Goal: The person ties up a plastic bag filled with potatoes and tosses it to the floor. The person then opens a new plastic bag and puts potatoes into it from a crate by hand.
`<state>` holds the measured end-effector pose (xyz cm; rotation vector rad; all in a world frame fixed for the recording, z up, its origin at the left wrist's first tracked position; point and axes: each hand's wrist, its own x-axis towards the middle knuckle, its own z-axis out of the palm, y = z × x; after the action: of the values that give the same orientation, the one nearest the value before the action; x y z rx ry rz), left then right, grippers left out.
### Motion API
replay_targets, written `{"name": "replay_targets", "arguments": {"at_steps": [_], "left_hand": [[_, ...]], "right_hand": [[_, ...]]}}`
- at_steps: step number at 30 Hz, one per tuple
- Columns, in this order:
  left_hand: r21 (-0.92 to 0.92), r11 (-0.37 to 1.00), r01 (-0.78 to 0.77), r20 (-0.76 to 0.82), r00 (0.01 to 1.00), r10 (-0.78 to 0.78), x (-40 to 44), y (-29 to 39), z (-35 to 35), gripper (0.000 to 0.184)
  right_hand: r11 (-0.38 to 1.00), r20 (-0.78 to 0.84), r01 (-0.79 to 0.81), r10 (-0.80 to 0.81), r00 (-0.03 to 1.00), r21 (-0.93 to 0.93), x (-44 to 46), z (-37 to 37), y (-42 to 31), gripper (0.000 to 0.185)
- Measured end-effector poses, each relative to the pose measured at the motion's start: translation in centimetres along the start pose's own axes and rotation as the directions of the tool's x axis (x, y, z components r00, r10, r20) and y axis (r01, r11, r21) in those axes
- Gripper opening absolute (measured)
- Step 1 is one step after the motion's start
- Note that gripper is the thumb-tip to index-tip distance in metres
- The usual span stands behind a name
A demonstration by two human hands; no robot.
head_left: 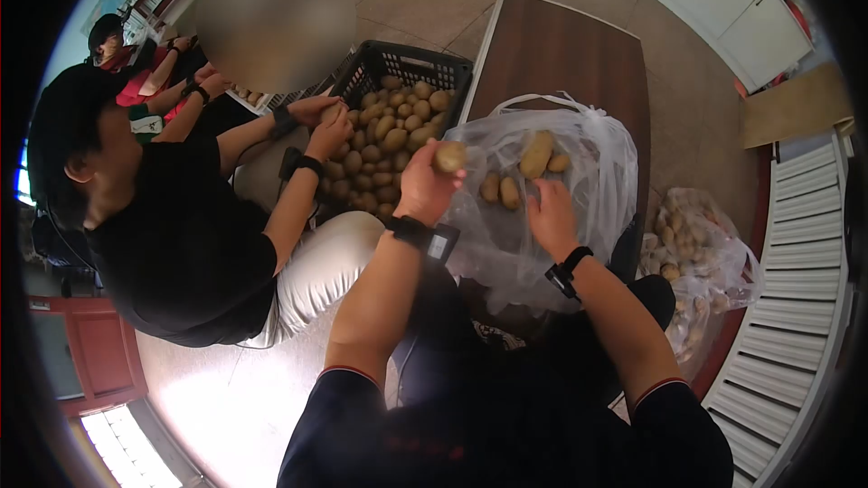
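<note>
My left hand [427, 185] is closed around a potato [449, 157], held up between the black crate and the clear plastic bag. The bag [592, 149] lies spread open on the brown table, with several potatoes [536, 154] on it. My right hand [552, 217] is over the bag, just below those potatoes, its fingers partly curled; whether it grips the plastic is hard to make out. The black crate [404, 51], full of potatoes, stands left of the table.
A co-worker [181, 226] sits close at my left, holding a potato over the crate. More people sit beyond. Filled bags of potatoes [683, 235] stand on the floor at the right, beside a white radiator [787, 325]. The table [561, 54] reaches forward.
</note>
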<state>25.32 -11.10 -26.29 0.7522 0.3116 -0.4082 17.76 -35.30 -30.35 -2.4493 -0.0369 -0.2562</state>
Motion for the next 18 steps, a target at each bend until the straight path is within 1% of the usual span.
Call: {"name": "replay_targets", "arguments": {"at_steps": [1,2,3,4,5,6,7,8,9,10,11,13,14,15,16,17,18], "left_hand": [[-0.065,0.997,-0.034,-0.057,0.998,0.030,0.6,0.0,-1.0,0.026],[-0.126,0.989,-0.071,-0.117,0.992,0.056,1.1,-0.2,-1.9,0.026],[-0.123,0.990,-0.075,-0.116,0.991,0.061,1.6,-0.2,-2.8,0.026],[-0.165,0.981,-0.103,-0.164,0.984,0.076,2.0,-0.2,-3.5,0.027],[-0.207,0.969,-0.134,-0.212,0.973,0.089,2.5,-0.2,-4.2,0.028],[-0.204,0.969,-0.142,-0.211,0.973,0.098,2.8,-0.2,-4.8,0.028],[-0.237,0.957,-0.168,-0.282,0.954,0.098,3.1,-0.2,-5.1,0.028],[-0.270,0.943,-0.196,-0.352,0.931,0.093,3.3,-0.2,-5.5,0.029],[-0.268,0.942,-0.202,-0.350,0.931,0.100,3.4,-0.2,-5.7,0.029],[-0.268,0.936,-0.227,-0.401,0.910,0.106,3.5,-0.3,-5.9,0.030],[-0.267,0.931,-0.251,-0.451,0.886,0.109,3.6,-0.3,-6.2,0.032],[-0.279,0.916,-0.287,-0.459,0.878,0.135,4.4,-0.7,-7.7,0.031],[-0.291,0.902,-0.319,-0.470,0.869,0.155,4.6,-0.9,-8.5,0.031],[-0.295,0.898,-0.326,-0.477,0.865,0.157,4.2,-0.9,-8.2,0.031],[-0.252,0.898,-0.360,-0.513,0.837,0.191,3.9,-0.8,-7.9,0.028],[-0.208,0.897,-0.391,-0.549,0.806,0.224,3.5,-0.8,-7.7,0.026],[-0.115,0.910,-0.398,-0.574,0.775,0.266,3.1,-0.6,-7.6,0.024]], "right_hand": [[0.983,-0.038,0.037,-0.045,0.998,-0.179,-0.4,-0.3,0.9,0.029],[0.984,-0.039,0.037,-0.044,0.998,-0.177,-0.9,-0.4,1.7,0.029],[0.967,0.003,0.034,-0.034,0.999,-0.252,-1.2,-0.6,2.4,0.031],[0.945,0.042,0.036,-0.023,0.999,-0.325,-1.4,-0.6,3.1,0.034],[0.947,0.038,0.041,-0.030,0.999,-0.320,-1.7,-0.4,3.7,0.034],[0.928,0.060,0.070,-0.052,0.997,-0.366,-2.0,-0.3,4.3,0.036],[0.906,0.084,0.101,-0.073,0.994,-0.412,-2.3,-0.3,4.7,0.038],[0.906,0.080,0.105,-0.079,0.994,-0.410,-2.6,-0.4,5.2,0.038],[0.901,0.125,0.074,-0.022,0.992,-0.428,-2.8,-0.6,5.3,0.038],[0.893,0.169,0.043,0.038,0.985,-0.448,-3.1,-0.7,5.3,0.038],[0.893,0.168,0.046,0.033,0.985,-0.447,-3.3,-0.8,5.3,0.038],[0.919,0.190,-0.020,0.103,0.977,-0.393,-3.6,-1.3,4.8,0.040],[0.920,0.194,-0.013,0.097,0.976,-0.392,-3.8,-1.3,4.8,0.040],[0.955,0.175,-0.038,0.094,0.980,-0.296,-4.0,-1.1,5.4,0.040],[0.979,0.161,-0.058,0.090,0.983,-0.195,-4.1,-0.9,6.1,0.040],[0.980,0.174,-0.043,0.077,0.982,-0.194,-4.1,-0.8,6.7,0.040],[0.988,0.132,-0.018,0.038,0.991,-0.153,-4.1,-0.8,7.0,0.040]]}}
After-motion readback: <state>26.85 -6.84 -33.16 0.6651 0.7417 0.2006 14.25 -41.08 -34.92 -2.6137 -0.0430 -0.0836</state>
